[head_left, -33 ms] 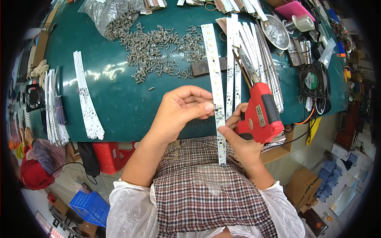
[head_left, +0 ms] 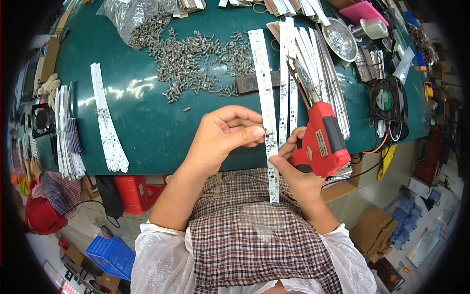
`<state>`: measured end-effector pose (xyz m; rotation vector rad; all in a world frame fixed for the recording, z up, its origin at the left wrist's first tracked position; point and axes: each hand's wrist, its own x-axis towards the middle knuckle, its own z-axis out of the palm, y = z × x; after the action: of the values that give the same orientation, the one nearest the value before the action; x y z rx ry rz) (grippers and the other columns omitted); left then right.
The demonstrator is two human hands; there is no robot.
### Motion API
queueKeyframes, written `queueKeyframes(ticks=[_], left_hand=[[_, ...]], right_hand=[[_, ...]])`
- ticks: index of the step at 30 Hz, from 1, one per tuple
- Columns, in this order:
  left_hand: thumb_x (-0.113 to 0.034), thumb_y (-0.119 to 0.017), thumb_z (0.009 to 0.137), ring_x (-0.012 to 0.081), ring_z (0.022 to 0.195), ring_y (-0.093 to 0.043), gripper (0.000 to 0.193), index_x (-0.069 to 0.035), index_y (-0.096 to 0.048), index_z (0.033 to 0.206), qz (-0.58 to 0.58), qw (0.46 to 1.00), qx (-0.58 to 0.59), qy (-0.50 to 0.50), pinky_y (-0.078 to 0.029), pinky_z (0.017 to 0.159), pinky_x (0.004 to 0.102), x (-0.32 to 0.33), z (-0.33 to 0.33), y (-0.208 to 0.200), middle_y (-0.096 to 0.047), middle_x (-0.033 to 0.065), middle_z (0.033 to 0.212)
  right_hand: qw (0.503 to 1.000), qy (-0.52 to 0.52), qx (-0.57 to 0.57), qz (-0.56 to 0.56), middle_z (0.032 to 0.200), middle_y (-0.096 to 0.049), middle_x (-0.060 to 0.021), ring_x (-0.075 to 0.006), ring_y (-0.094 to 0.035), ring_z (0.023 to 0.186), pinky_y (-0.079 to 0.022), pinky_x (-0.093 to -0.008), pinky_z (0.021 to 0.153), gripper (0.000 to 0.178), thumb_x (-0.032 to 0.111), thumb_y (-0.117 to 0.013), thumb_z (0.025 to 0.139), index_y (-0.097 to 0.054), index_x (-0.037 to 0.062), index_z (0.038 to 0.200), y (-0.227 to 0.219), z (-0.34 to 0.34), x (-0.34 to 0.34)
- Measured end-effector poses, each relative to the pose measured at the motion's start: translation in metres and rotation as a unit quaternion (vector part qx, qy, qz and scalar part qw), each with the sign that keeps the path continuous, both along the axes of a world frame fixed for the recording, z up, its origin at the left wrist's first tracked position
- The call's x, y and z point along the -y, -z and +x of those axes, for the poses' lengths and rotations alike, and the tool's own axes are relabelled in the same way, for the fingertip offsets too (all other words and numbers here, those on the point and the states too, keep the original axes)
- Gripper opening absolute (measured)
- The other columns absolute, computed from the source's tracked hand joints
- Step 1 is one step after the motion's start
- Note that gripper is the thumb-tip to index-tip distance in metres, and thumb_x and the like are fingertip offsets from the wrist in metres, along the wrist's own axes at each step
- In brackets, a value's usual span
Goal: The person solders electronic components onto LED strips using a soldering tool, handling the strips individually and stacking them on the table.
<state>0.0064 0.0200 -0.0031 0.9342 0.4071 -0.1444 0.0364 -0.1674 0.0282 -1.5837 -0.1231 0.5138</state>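
A long white LED circuit board strip (head_left: 267, 93) stands out in front of me, its lower end over my checked apron. My left hand (head_left: 230, 130) pinches its left edge between thumb and fingers, beside the small dark components. Lower down, the thumb of my right hand (head_left: 298, 171) presses on the strip. That same hand is closed around a red soldering gun (head_left: 320, 142) with black grips, its metal tip pointing away from me. Two more LED strips (head_left: 284, 83) lie on the table just right of the held one, close to the gun's tip.
On the green table (head_left: 142, 112), a heap of small metal parts (head_left: 186, 59) spreads beside a plastic bag (head_left: 125, 17). Stacked strips lie left (head_left: 107, 122) and right (head_left: 330, 83). A metal dish (head_left: 339, 39), solder spool (head_left: 374, 28) and black fan (head_left: 387, 100) stand right. Another person (head_left: 46, 203) is far left.
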Motion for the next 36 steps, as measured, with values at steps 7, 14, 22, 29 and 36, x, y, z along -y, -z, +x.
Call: queueKeyframes(ticks=[7, 14, 22, 29, 36], left_hand=[[-0.007, -0.074, 0.085, 0.0135, 0.083, -0.068, 0.025, 0.003, -0.064, 0.106, -0.005, 1.0, 0.009, 0.01, -0.055, 0.071, 0.0254, -0.003, 0.001, 0.002, -0.071, 0.0105, 0.096], [-0.005, -0.071, 0.086, 0.0129, 0.079, -0.068, 0.019, 0.001, -0.065, 0.103, 0.05, 0.998, 0.009, -0.034, -0.057, 0.07, 0.0249, 0.007, 0.004, -0.002, -0.07, 0.0094, 0.093], [-0.003, -0.069, 0.087, 0.012, 0.078, -0.067, 0.016, 0.002, -0.065, 0.101, 0.131, 0.989, -0.044, -0.046, -0.056, 0.068, 0.0241, 0.004, 0.017, 0.015, -0.07, 0.0091, 0.088], [-0.004, -0.069, 0.087, 0.0125, 0.072, -0.068, 0.018, 0.005, -0.064, 0.101, 0.327, 0.941, -0.064, -0.051, -0.056, 0.067, 0.0239, 0.012, 0.024, 0.035, -0.07, 0.0093, 0.084], [-0.004, -0.071, 0.081, 0.0085, 0.06, -0.063, 0.024, -0.004, -0.066, 0.105, 0.534, 0.844, -0.044, -0.033, -0.049, 0.059, 0.0228, 0.011, 0.021, 0.01, -0.069, 0.005, 0.092]], right_hand=[[1.0, -0.021, 0.017, -0.004, 0.098, -0.05, -0.0056, -0.0094, -0.06, 0.082, -0.051, -0.0218, 0.068, 0.057, -0.017, -0.071, 0.074, -0.041, 0.0049, 0.117, 0.002, 0.001, 0.001], [0.998, -0.026, 0.04, -0.048, 0.092, -0.054, -0.0038, -0.0067, -0.058, 0.081, -0.047, -0.0193, 0.07, 0.053, -0.013, -0.069, 0.08, -0.037, 0.0065, 0.117, 0.008, -0.005, -0.002], [0.989, 0.077, 0.101, -0.07, 0.089, -0.061, -0.0065, -0.0111, -0.061, 0.077, -0.049, -0.0236, 0.072, 0.045, -0.005, -0.076, 0.079, -0.046, -0.0004, 0.112, 0.031, -0.007, -0.006], [0.962, 0.002, 0.185, -0.201, 0.091, -0.06, -0.0073, -0.0171, -0.059, 0.079, -0.049, -0.0306, 0.074, 0.029, -0.003, -0.071, 0.08, -0.057, -0.0006, 0.105, 0.027, -0.015, 0.039], [0.936, -0.12, 0.239, -0.229, 0.088, -0.062, -0.0129, -0.0264, -0.062, 0.073, -0.051, -0.0329, 0.068, 0.029, -0.004, -0.072, 0.072, -0.061, -0.0008, 0.098, 0.028, -0.03, 0.08]])
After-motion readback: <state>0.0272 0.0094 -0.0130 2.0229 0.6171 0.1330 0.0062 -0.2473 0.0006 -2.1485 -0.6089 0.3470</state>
